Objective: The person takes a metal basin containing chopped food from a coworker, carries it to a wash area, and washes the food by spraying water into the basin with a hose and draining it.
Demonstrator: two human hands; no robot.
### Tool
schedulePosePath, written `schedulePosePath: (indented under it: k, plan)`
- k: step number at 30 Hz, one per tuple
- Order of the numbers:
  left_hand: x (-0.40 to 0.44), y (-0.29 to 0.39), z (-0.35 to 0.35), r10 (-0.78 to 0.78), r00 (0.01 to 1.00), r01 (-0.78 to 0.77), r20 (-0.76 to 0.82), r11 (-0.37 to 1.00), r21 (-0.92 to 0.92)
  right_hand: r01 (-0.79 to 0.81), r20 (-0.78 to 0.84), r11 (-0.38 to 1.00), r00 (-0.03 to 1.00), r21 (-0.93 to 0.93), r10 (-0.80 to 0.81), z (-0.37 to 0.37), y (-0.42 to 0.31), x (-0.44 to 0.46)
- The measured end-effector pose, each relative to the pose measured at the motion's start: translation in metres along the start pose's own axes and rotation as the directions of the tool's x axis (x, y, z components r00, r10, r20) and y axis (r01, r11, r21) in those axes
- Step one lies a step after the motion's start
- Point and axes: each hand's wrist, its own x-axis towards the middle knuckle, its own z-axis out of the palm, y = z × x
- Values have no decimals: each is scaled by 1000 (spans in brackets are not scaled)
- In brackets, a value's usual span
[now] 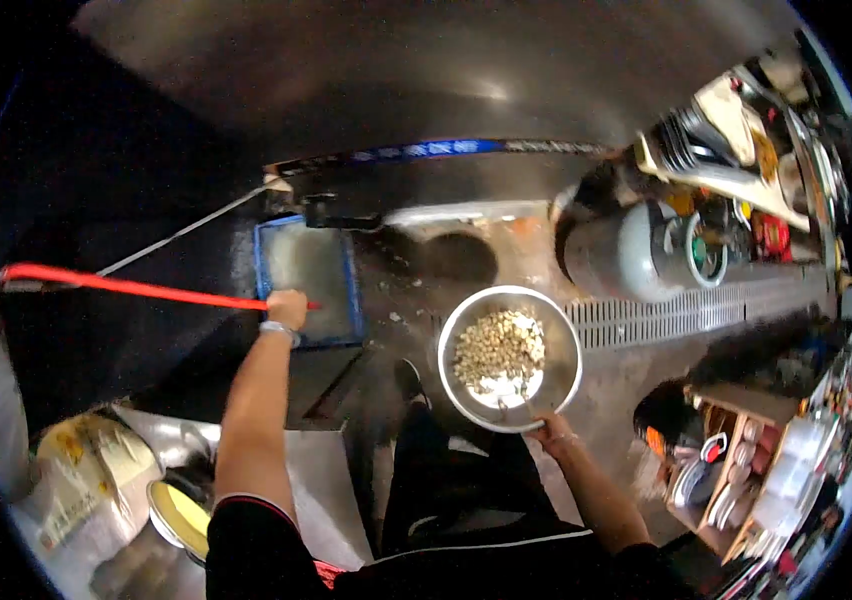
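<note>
My left hand [287, 309] is closed around one end of a long red bar or hose [156, 289], which stretches away to the left. Behind that hand is a blue-edged rectangular basin or tray [354, 295] with a cloudy grey inside. My right hand [554, 434] grips the near rim of a round metal bowl [564, 365], held in front of my legs above the floor. Small pale-brown pieces [499, 347] lie in the bowl, their kind too blurred to name. A bright whitish patch shows at the bowl's near side.
A grey gas cylinder [636, 250] stands at right, beside a slotted floor drain [686, 315]. Crockery fills a wooden shelf [731, 480] at lower right. On the left are a metal counter [321, 480], a pot with yellow contents [178, 515] and a printed sack [91, 470].
</note>
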Motion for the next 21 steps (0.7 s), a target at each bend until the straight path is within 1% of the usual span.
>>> schedulePosePath:
  k: [1, 2, 3, 4, 6, 7, 8, 9, 11, 12, 13, 15, 16, 18, 21]
  plan:
    - [4, 19, 0, 82, 995, -83, -57, 996, -18, 3, -24, 1000, 1000, -6, -3, 4, 0, 3]
    - [12, 38, 6, 156, 984, -158, -84, 987, -17, 89, 14, 974, 996, -209, -88, -1, -5, 5]
    - [21, 59, 16, 234, 967, -237, -105, 971, -21, 56, -29, 972, 997, -228, -65, 0, -15, 8]
    - [15, 78, 3, 254, 955, -267, -155, 961, -69, 23, -72, 969, 997, -245, -41, 1, -25, 11]
    - [-7, 110, -55, 265, 926, -316, -269, 933, -169, -58, -181, 998, 982, 16, 60, -31, -16, 53]
    - [-13, 111, -71, 296, 913, -353, -281, 918, -180, -12, -190, 995, 981, 95, 30, -41, 4, 84]
    - [-22, 120, -90, 318, 902, -380, -293, 906, -185, 152, -24, 967, 987, -206, -160, -67, 23, 116]
    - [-29, 130, -104, 336, 891, -402, -304, 896, -190, 19, -145, 995, 989, 99, -5, -40, -12, 89]
    - [-41, 147, -118, 365, 869, -449, -334, 865, -223, 44, -164, 996, 986, 75, -32, -51, -7, 117]
    - [-49, 160, -119, 372, 862, -464, -345, 853, -240, 71, -169, 989, 984, 133, -48, -52, -9, 125]
    - [-53, 176, -116, 382, 852, -475, -357, 852, -221, -5, -138, 984, 990, 175, 30, -53, -15, 133]
    - [-57, 203, -113, 387, 838, -480, -384, 858, -183, 10, -137, 996, 991, 91, 3, -46, -28, 139]
    - [-56, 216, -107, 335, 861, -427, -382, 885, -188, 13, -92, 996, 996, 85, -6, -46, -28, 152]
    - [-54, 231, -101, 229, 846, -345, -483, 924, -167, 21, -2, 997, 1000, 79, -21, -50, -25, 174]
    - [-50, 247, -85, 106, 810, -243, -577, 956, -165, -63, 3, 997, 998, 43, 63, -48, -16, 207]
